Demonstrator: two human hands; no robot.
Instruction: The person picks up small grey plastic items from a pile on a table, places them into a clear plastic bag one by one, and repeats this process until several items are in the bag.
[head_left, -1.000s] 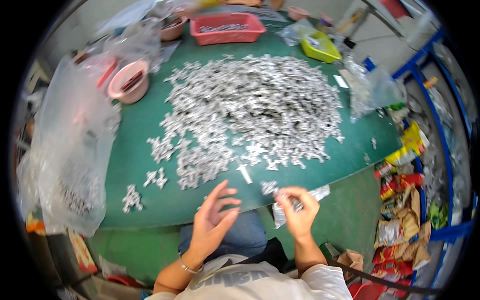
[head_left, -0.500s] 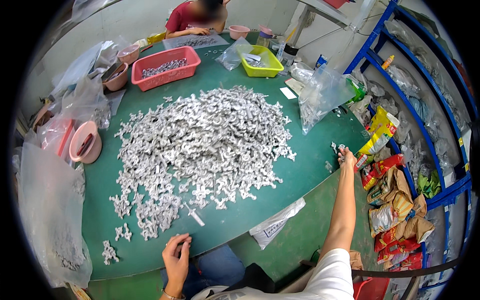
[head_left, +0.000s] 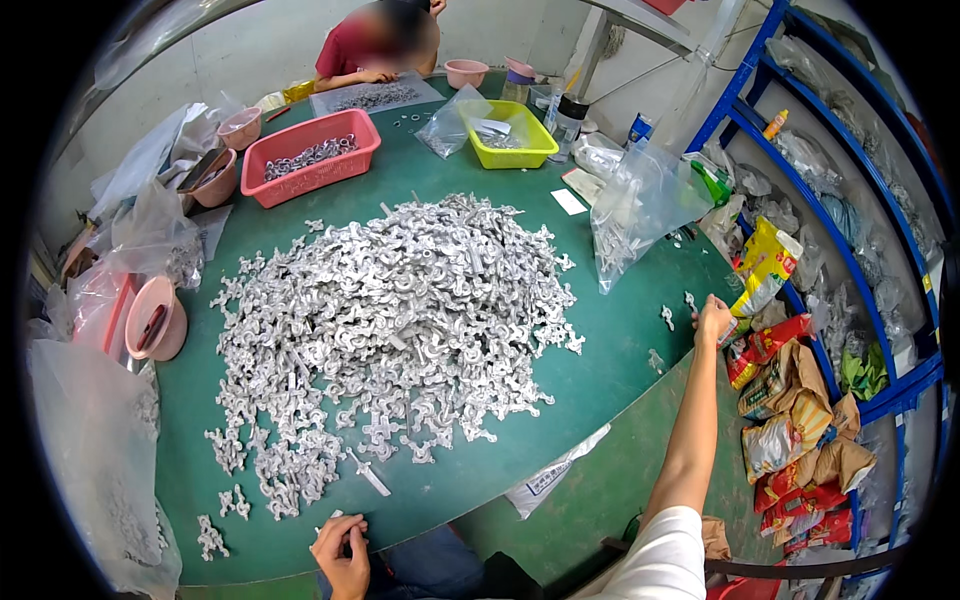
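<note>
A large heap of grey cast-metal parts (head_left: 400, 310), small and lobed, covers the middle of the green table (head_left: 600, 360). My right hand (head_left: 712, 322) reaches to the table's right edge, its fingers bent together; what they hold, if anything, is hidden. Beside its fingertips lies one metal part (head_left: 690, 300), and a second part (head_left: 667, 318) lies a little to the left. At the front edge, my left hand (head_left: 342, 557) is loosely curled, with a small pale bit at its fingertips that I cannot make out. A pale metal bar (head_left: 368, 473) lies between this hand and the heap.
Beyond the heap stand a pink basin (head_left: 312, 180) with metal rings and a yellow-green basket (head_left: 513, 155). A co-worker in a red shirt (head_left: 350, 48) sits across the table. Plastic bags (head_left: 100, 440) crowd the left; a clear bag (head_left: 635, 215) and blue shelving (head_left: 830, 120) are at right.
The whole view has shifted a little. My left hand has drawn back toward the front edge. My right hand has moved slightly rightward, and a metal part that was at its fingers now lies beside them.
</note>
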